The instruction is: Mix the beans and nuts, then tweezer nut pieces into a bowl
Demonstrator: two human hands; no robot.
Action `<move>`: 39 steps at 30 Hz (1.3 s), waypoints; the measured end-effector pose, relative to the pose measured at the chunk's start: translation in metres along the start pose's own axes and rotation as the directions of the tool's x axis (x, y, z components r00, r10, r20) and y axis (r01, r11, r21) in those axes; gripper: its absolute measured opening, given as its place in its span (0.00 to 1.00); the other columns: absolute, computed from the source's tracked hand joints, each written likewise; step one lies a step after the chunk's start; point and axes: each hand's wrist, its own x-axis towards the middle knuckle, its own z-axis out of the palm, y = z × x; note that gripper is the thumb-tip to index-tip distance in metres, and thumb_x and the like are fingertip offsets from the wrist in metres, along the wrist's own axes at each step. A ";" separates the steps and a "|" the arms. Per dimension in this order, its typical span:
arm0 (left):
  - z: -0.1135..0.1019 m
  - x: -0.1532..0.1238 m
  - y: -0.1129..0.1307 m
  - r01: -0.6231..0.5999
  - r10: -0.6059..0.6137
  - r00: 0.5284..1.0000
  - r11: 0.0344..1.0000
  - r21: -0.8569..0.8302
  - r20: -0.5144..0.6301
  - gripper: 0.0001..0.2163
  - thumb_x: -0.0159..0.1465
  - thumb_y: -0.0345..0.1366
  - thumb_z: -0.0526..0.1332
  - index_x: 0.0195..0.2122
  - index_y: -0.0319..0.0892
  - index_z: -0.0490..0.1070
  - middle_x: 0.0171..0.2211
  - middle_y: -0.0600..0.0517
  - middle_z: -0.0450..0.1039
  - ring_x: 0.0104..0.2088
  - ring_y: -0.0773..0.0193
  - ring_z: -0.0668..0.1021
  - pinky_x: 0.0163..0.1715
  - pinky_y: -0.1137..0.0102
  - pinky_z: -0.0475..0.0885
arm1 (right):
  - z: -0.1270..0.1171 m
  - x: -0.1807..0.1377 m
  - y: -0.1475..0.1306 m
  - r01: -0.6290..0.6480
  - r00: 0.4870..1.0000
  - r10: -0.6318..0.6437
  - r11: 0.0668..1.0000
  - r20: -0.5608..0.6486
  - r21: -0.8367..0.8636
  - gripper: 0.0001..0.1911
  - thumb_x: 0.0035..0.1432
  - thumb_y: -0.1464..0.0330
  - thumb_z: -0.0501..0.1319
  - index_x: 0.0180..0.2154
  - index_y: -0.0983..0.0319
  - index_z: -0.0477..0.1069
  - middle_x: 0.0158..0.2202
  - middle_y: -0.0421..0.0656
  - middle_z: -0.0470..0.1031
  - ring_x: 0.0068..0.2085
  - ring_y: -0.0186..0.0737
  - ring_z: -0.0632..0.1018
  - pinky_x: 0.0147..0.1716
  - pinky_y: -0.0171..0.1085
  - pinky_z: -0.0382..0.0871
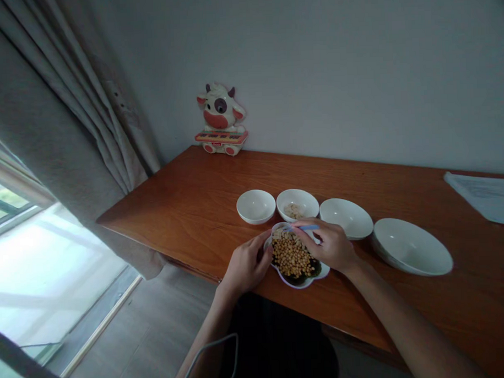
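A white flower-shaped dish [303,281] full of yellow beans, with some dark beans at its near side, sits at the table's front edge. My left hand [246,264] grips its left rim, fingers curled. My right hand [330,244] rests over the dish's right side, pinched on a thin blue utensil [306,228] that points left above the beans. Just behind stands a small white bowl [298,204] holding a few pale pieces.
Other white bowls line up on the wooden table [186,213]: a small one [256,206], a wider one [346,219], a large one [411,247]. A cow keyboard toy [221,121] stands by the wall. Paper [483,194] lies far right. Curtain [68,124] and window at left.
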 end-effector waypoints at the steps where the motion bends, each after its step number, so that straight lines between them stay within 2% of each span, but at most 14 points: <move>1: 0.000 0.000 0.001 0.001 -0.001 1.000 1.000 0.002 0.001 0.20 0.74 0.37 0.55 0.66 0.44 0.65 0.60 0.46 0.76 0.56 0.54 0.81 0.56 0.62 0.76 | 0.000 0.000 0.001 0.019 1.000 -0.019 1.000 0.005 -0.001 0.09 0.65 0.73 0.63 0.45 0.57 0.77 0.43 0.42 0.85 0.41 0.39 0.86 0.40 0.37 0.82; 7: -0.002 0.001 0.003 0.025 -0.026 0.999 0.999 0.021 0.026 0.20 0.74 0.37 0.54 0.66 0.41 0.65 0.57 0.43 0.78 0.53 0.53 0.82 0.55 0.61 0.76 | -0.003 0.000 0.005 0.038 0.999 -0.038 0.999 0.016 0.011 0.11 0.64 0.73 0.64 0.47 0.57 0.78 0.44 0.41 0.85 0.42 0.39 0.86 0.42 0.38 0.82; 11: -0.002 0.002 0.003 0.045 -0.045 0.998 0.999 0.020 0.042 0.20 0.74 0.38 0.54 0.66 0.41 0.65 0.56 0.43 0.79 0.52 0.53 0.83 0.53 0.61 0.77 | -0.004 0.001 0.004 0.015 0.998 -0.016 1.000 0.062 0.011 0.11 0.66 0.71 0.63 0.48 0.56 0.79 0.44 0.39 0.85 0.43 0.39 0.86 0.42 0.38 0.82; 17: -0.001 0.001 0.001 0.063 -0.065 0.997 0.997 0.034 0.043 0.20 0.74 0.39 0.54 0.65 0.41 0.65 0.56 0.42 0.79 0.52 0.53 0.83 0.52 0.62 0.78 | -0.003 0.000 0.005 -0.009 0.998 0.011 0.999 0.064 -0.035 0.11 0.68 0.69 0.62 0.49 0.56 0.79 0.46 0.41 0.85 0.43 0.40 0.86 0.43 0.40 0.83; 25: 0.000 0.000 -0.003 0.054 -0.055 0.998 0.998 0.034 0.028 0.20 0.75 0.40 0.54 0.66 0.43 0.65 0.59 0.43 0.77 0.56 0.53 0.81 0.56 0.62 0.76 | -0.001 -0.003 0.004 -0.025 0.998 0.029 0.998 0.055 -0.064 0.10 0.69 0.67 0.62 0.47 0.56 0.80 0.45 0.39 0.85 0.43 0.38 0.86 0.43 0.38 0.83; 31: 0.000 0.000 -0.005 0.076 -0.077 0.996 0.997 0.030 0.043 0.20 0.76 0.41 0.54 0.66 0.42 0.65 0.58 0.44 0.77 0.56 0.55 0.81 0.57 0.62 0.75 | -0.001 -0.004 0.002 -0.041 0.998 0.045 0.995 0.040 -0.090 0.09 0.68 0.66 0.62 0.46 0.57 0.80 0.45 0.41 0.85 0.43 0.39 0.86 0.42 0.38 0.81; 39: 0.000 0.000 -0.003 0.071 -0.072 0.997 0.997 0.025 0.033 0.20 0.75 0.40 0.54 0.66 0.43 0.65 0.59 0.44 0.76 0.57 0.55 0.80 0.58 0.62 0.75 | -0.001 -0.004 0.001 -0.089 0.995 0.096 0.979 0.034 -0.186 0.09 0.68 0.64 0.61 0.39 0.58 0.80 0.40 0.41 0.85 0.37 0.38 0.84 0.36 0.37 0.78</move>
